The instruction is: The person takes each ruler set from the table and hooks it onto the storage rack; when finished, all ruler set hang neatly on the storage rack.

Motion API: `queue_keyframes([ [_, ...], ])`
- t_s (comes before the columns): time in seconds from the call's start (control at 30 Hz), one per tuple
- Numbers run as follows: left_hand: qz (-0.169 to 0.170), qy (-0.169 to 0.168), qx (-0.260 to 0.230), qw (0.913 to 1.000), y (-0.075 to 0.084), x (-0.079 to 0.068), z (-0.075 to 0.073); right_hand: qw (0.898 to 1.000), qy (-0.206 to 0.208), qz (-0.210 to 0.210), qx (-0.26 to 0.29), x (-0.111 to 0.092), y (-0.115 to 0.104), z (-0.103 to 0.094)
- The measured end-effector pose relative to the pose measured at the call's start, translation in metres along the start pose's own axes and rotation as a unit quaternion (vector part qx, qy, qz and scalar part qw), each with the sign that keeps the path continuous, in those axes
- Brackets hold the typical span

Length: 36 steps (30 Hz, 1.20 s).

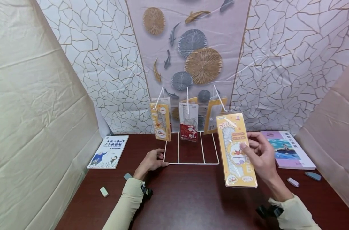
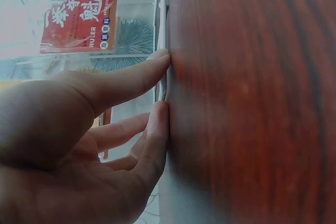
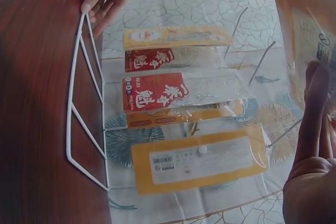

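Observation:
A white wire display rack (image 1: 193,163) stands on the table, with three prongs carrying hanging ruler packs. My left hand (image 1: 152,160) pinches the front left corner of its base, thumb and fingertips on the wire (image 2: 163,90). My right hand (image 1: 260,156) holds a yellow duck ruler set (image 1: 234,150) upright, thumb on its front and fingers behind. The pack's top edge is close to the tip of the right prong (image 1: 221,102). A yellow pack (image 3: 202,163) hangs on that prong, its back outward. Red-and-clear ruler packs (image 1: 188,123) hang in the middle, and another duck pack (image 1: 160,123) hangs on the left.
A white picture book (image 1: 108,151) lies at the left and a purple book (image 1: 289,150) at the right. Small erasers (image 1: 103,191) lie left of the left arm, with a white one (image 1: 293,182) and a blue one (image 1: 313,176) at the right. A patterned cloth (image 1: 191,48) hangs behind.

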State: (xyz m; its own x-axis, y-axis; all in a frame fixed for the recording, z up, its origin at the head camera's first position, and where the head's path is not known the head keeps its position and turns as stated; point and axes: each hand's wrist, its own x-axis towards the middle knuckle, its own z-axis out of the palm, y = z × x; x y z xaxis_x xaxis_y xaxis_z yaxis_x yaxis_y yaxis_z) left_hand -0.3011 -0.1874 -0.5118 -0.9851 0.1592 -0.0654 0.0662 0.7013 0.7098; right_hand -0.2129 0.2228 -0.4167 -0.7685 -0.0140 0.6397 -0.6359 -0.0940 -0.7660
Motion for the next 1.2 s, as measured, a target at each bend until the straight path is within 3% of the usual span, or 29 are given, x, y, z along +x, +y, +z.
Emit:
queue_keyframes([
  [0.63,0.002,0.001,0.004,1.0000,0.000,0.000,0.000,0.999,0.013,0.035,0.026,0.016,0.022,0.009],
  [1.2,-0.009,-0.011,-0.023,0.9996,-0.002,0.002,0.000,0.995,0.032,0.080,-0.054,0.044,0.071,0.001],
])
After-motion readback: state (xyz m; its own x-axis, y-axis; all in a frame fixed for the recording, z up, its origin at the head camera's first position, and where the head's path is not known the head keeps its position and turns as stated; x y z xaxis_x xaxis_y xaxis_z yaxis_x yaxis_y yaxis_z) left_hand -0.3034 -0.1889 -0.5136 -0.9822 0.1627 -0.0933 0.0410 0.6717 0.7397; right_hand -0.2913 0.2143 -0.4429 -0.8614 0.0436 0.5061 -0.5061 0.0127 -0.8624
